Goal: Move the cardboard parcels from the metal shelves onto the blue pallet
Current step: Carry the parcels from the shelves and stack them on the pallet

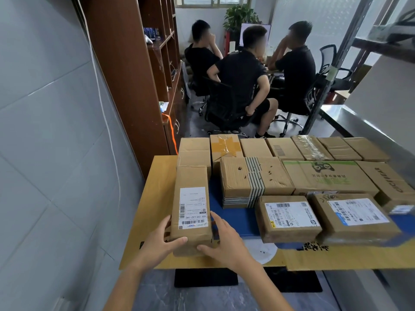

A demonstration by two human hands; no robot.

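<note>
A: Fingers (pixel 180 240) curled round the near end: left hand (pixel 157 242) and right hand (pixel 224 240) both clamp the long parcel (pixel 192 209).
B: It's lengthways at the blue pallet's (pixel 231 218) left edge, probably filling the gap beside the striped-tape parcel (pixel 253 178).

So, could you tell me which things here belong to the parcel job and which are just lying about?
Job: long brown white-labelled cardboard parcel, held by left hand and right hand; stacked cardboard parcels; blue pallet; grey metal shelf.
Lying about: brown wooden bookcase; black office chairs; green potted plant.
</note>
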